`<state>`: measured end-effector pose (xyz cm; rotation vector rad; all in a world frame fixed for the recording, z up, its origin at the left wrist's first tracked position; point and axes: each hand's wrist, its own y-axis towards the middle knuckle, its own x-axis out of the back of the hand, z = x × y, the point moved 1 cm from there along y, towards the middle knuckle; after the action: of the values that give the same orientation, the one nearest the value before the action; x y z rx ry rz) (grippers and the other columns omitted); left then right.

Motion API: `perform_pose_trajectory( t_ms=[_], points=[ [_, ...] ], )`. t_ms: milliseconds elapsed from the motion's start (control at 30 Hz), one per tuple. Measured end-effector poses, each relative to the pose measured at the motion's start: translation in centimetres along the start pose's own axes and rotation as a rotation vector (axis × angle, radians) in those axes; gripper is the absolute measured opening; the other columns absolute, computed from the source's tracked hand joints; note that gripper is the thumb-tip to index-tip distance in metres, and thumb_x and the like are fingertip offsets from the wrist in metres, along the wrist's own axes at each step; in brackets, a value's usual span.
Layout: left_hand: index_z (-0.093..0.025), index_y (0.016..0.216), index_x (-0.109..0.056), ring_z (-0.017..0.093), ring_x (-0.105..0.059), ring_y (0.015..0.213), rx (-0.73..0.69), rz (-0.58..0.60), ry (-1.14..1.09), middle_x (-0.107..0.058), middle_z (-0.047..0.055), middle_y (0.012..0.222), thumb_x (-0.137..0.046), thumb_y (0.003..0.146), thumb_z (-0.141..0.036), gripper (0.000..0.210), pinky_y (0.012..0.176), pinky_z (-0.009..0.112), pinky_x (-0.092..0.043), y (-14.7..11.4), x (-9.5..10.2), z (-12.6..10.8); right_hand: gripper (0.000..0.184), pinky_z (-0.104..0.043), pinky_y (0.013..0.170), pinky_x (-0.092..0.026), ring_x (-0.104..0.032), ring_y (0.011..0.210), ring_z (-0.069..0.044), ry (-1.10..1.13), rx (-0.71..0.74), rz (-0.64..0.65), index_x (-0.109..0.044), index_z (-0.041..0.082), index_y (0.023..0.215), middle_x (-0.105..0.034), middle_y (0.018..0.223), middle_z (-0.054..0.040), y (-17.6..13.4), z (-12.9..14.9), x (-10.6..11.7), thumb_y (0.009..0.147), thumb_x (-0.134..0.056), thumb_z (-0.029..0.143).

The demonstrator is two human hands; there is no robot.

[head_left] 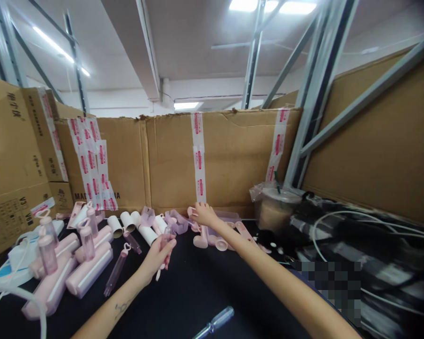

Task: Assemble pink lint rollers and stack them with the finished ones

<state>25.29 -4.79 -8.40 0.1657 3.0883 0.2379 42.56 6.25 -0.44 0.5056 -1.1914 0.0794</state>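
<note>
My left hand [159, 256] is closed around a small clear pinkish plastic piece [168, 230], and a slim white end [159, 273] sticks out below the fingers. Farther off, my right hand [205, 215] reaches over a heap of pink plastic parts [201, 241], its fingers bent on a pale pink part [192, 213]. The fingers hide much of both pieces. Left of my left hand lie a clear pink tube with a loop end [116, 272] and a shorter one [132, 241]. White cylinders [147, 234] lie just behind it.
Pink rollers with clear covers [90, 270] and upright tubes [87, 242] stand at left, beside a white cable [28, 294]. A screwdriver [219, 320] lies in front. A drink cup [275, 209] and bundled cables [339, 235] are at right. Cardboard walls [169, 160] enclose the back.
</note>
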Motion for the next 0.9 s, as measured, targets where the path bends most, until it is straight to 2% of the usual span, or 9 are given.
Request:
perform_pose_trajectory(
  t_ms=[167, 267, 433, 533, 600, 667, 767, 833, 900],
  points=[
    [-0.019, 0.097, -0.044, 0.004, -0.038, 0.037, 0.003, -0.002, 0.025, -0.042, -0.010, 0.055, -0.049, 0.071, -0.066, 0.053, 0.034, 0.015, -0.034, 0.2, 0.3, 0.3, 0.031, -0.042, 0.083, -0.049, -0.057, 0.099, -0.021, 0.012, -0.148, -0.028, -0.053, 0.015, 0.116, -0.055, 0.117, -0.0084, 1.9, -1.0, -3.0, 0.089, -0.054, 0.031],
    [-0.019, 0.098, -0.045, 0.004, -0.039, 0.036, -0.005, 0.026, 0.063, -0.046, -0.009, 0.056, -0.052, 0.072, -0.062, 0.051, 0.032, 0.014, -0.032, 0.0, 0.1, 0.2, 0.030, -0.041, 0.081, -0.050, -0.058, 0.097, -0.020, 0.100, -0.168, -0.050, -0.053, 0.015, 0.115, -0.056, 0.115, -0.0081, 2.5, -1.3, -3.1, 0.089, -0.053, 0.030],
    [-0.018, 0.096, -0.048, 0.004, -0.034, 0.033, -0.011, 0.060, 0.124, -0.047, -0.008, 0.053, -0.051, 0.076, -0.056, 0.044, 0.028, 0.013, -0.023, -0.7, -0.4, 0.0, 0.030, -0.041, 0.083, -0.048, -0.057, 0.099, -0.021, 0.377, -0.162, -0.211, -0.053, 0.016, 0.114, -0.056, 0.116, -0.0081, 3.2, -2.6, 0.8, 0.090, -0.050, 0.034],
    [-0.018, 0.099, -0.048, 0.005, -0.035, 0.036, -0.024, 0.044, 0.153, -0.047, -0.008, 0.054, -0.053, 0.077, -0.051, 0.040, 0.031, 0.013, -0.023, -1.2, -0.3, -0.5, 0.050, -0.035, 0.084, -0.046, -0.054, 0.107, -0.021, 0.587, -0.153, -0.327, -0.047, 0.017, 0.122, -0.054, 0.121, -0.0108, 2.3, -3.1, 3.5, 0.096, -0.019, 0.049],
    [-0.019, 0.100, -0.047, 0.006, -0.039, 0.040, -0.044, 0.031, 0.173, -0.050, -0.007, 0.057, -0.055, 0.077, -0.047, 0.037, 0.035, 0.014, -0.027, -1.3, -0.1, -0.9, 0.074, -0.032, 0.076, -0.047, -0.056, 0.102, -0.023, 0.722, -0.163, -0.340, -0.047, 0.017, 0.122, -0.059, 0.114, -0.0127, 0.6, -2.8, 4.1, 0.089, 0.005, 0.058],
    [-0.019, 0.101, -0.049, 0.007, -0.044, 0.046, -0.086, 0.012, 0.227, -0.057, -0.003, 0.067, -0.056, 0.077, -0.044, 0.035, 0.041, 0.016, -0.034, -1.4, 0.2, -1.3, 0.088, -0.032, 0.064, -0.048, -0.061, 0.085, -0.024, 0.827, -0.178, -0.288, -0.055, 0.015, 0.111, -0.066, 0.092, -0.0135, -1.8, -2.0, 3.7, 0.081, 0.009, 0.068],
    [-0.020, 0.102, -0.059, 0.011, -0.050, 0.057, -0.176, -0.032, 0.404, -0.061, 0.002, 0.084, -0.058, 0.076, -0.042, 0.033, 0.054, 0.022, -0.042, -1.6, 0.4, -1.8, 0.088, -0.029, 0.051, -0.044, -0.058, 0.061, -0.020, 0.991, -0.199, -0.128, -0.063, 0.015, 0.088, -0.061, 0.066, -0.0093, -5.9, 0.0, 1.5, 0.077, -0.001, 0.077],
    [-0.023, 0.102, -0.063, 0.013, -0.052, 0.061, -0.198, -0.030, 0.546, -0.062, 0.001, 0.082, -0.058, 0.076, -0.042, 0.032, 0.060, 0.024, -0.042, -1.8, 0.3, -1.9, 0.083, -0.026, 0.047, -0.042, -0.053, 0.054, -0.016, 1.361, -0.283, 0.102, -0.063, 0.016, 0.081, -0.056, 0.060, -0.0052, -8.0, 1.4, -0.4, 0.074, -0.012, 0.081],
    [-0.025, 0.104, -0.064, 0.014, -0.052, 0.060, -0.174, 0.015, 0.644, -0.062, 0.000, 0.075, -0.056, 0.078, -0.042, 0.032, 0.060, 0.024, -0.041, -2.1, 0.0, -1.9, 0.077, -0.024, 0.048, -0.041, -0.049, 0.050, -0.014, 1.583, -0.376, 0.142, -0.062, 0.016, 0.075, -0.052, 0.055, -0.0020, -9.5, 2.6, -1.8, 0.074, -0.022, 0.081]
  ],
)
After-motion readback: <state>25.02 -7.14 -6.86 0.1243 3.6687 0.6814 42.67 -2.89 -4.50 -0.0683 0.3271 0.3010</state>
